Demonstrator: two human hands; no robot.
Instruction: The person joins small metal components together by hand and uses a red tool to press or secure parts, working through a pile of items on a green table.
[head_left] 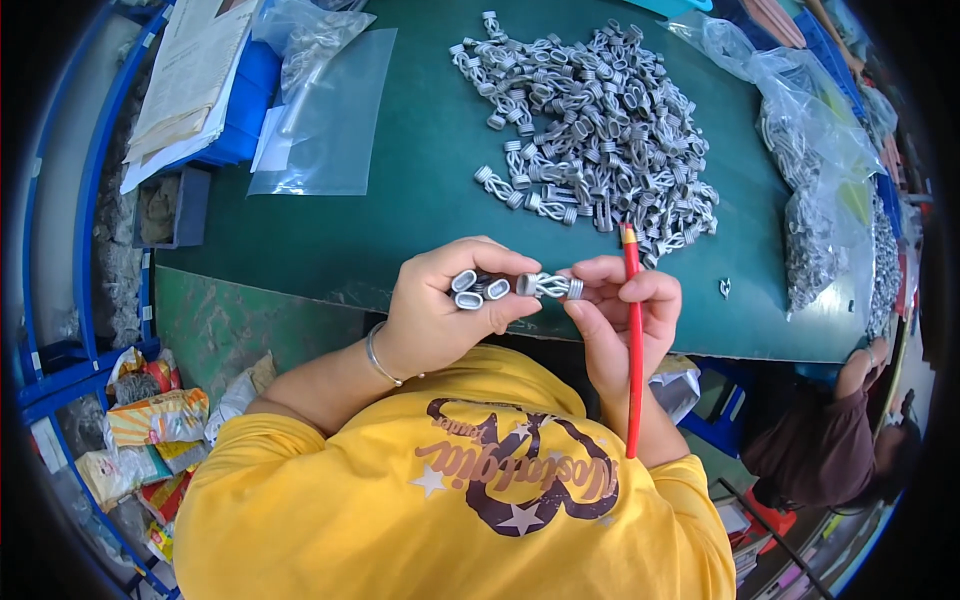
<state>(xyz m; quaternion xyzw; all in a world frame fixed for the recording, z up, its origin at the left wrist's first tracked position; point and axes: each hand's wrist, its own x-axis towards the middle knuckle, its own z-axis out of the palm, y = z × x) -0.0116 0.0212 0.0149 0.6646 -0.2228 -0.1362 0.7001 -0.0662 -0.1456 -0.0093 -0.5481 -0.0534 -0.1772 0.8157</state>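
My left hand [440,295] is closed, with several small grey oval-ended metal pieces [480,288] tucked in its fingers. Between both hands is one more grey piece [552,287], with ridged collars and twisted open strands. The left fingertips pinch one end of it, and my right thumb and fingers touch the other end. My right hand [625,310] also holds a long red pencil-like stick [635,350], upright between its fingers, with a yellowish band near its top. Just beyond the hands, a large heap of the same grey pieces [610,130] spreads over the green table [420,230].
A flat clear plastic bag [345,120] and a blue bin [240,120] topped with papers [190,80] lie at the far left. Clear bags of grey pieces [815,190] stand on the right. One loose piece [725,288] lies near the front edge. Another person [825,445] is at the lower right.
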